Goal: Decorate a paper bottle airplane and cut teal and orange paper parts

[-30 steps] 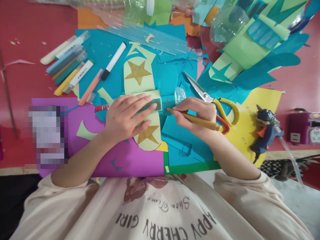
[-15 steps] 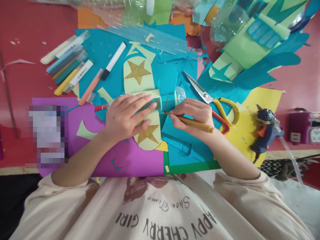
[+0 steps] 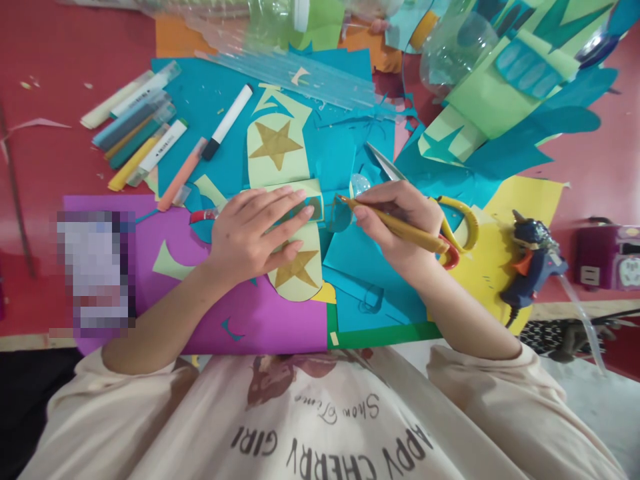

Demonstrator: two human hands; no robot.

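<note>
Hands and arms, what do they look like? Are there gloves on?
No gloves: the left hand and right hand are bare, and no rings or bracelets show. The forearms are bare too. Loose, cream-coloured sleeves end near the elbows. They belong to a cream shirt with a brownish picture and dark letters.

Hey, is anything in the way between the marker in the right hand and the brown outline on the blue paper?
Nothing visible: the right hand holds the marker with its tip at the brown outline. The clear round piece sits just beyond, not between.
</note>
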